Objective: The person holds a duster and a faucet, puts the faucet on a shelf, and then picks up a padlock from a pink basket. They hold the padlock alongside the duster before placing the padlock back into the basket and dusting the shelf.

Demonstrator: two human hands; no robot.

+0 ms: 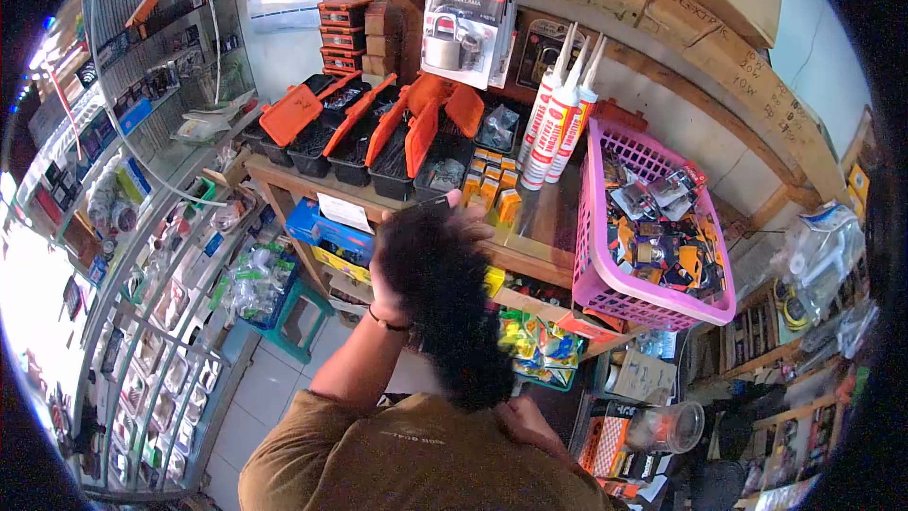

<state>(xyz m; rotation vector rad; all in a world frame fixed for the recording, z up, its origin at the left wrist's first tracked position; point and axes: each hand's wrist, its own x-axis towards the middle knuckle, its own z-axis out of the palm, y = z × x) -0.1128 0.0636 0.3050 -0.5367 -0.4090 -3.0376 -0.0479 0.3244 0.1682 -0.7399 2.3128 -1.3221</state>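
Note:
A fluffy black duster (pixel 449 303) slants across the middle of the head view, blurred. My left hand (pixel 380 286) is mostly behind its upper end, and fingers show past the far side. It appears closed around the duster, though the grip itself is covered. My right hand (pixel 526 418) is low, by the duster's lower end and close to my brown shirt; its fingers are hidden. Beyond my left hand are black bins (pixel 390 185) with orange lids and small orange-and-white boxes (pixel 492 180) on a wooden shelf (pixel 532 260).
A pink basket (pixel 584 227) of packaged parts stands right of white sealant tubes (pixel 558 123). A padlock pack (pixel 463 28) hangs above. At left are a wire rack (pixel 156 322) of goods and a green stool (pixel 295 322). A clear jar (pixel 667 428) is low at right.

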